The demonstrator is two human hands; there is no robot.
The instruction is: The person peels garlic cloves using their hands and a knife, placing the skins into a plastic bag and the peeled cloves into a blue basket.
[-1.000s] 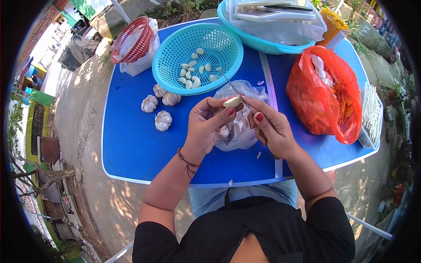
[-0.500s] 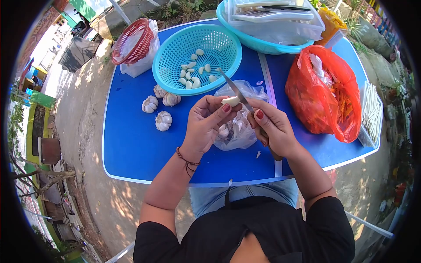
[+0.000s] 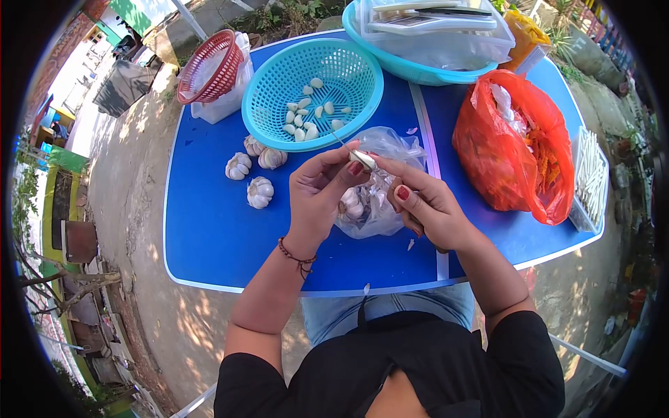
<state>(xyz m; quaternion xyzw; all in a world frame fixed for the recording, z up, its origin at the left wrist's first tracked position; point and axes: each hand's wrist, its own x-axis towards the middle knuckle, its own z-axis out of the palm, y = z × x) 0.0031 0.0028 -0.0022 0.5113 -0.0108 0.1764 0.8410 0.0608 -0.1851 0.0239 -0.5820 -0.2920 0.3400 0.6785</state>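
Between the thumb and fingers of my left hand (image 3: 322, 184) is a pale garlic clove (image 3: 364, 159). My right hand (image 3: 426, 205) is closed round a knife, its thin blade (image 3: 341, 141) seen nearly edge-on against the clove; most of its handle is hidden in my palm. Under my hands lies a clear plastic bag (image 3: 376, 216) with garlic and loose skins. Beyond them stands a turquoise basket (image 3: 261, 83) with several peeled cloves (image 3: 310, 129) inside. Whole garlic bulbs (image 3: 260, 192) rest on the blue table to the left of my left hand.
A red plastic bag (image 3: 488, 171) sits on the right, beside a box of white sticks (image 3: 591, 174). A second turquoise basin (image 3: 411, 73) holding plastic containers stands at the back. A small red basket (image 3: 223, 73) is at the far left of the blue table (image 3: 223, 244).
The knife blade has turned from broadside to nearly edge-on and swung lower toward the clove. My left hand has tilted the clove and shifted slightly left.
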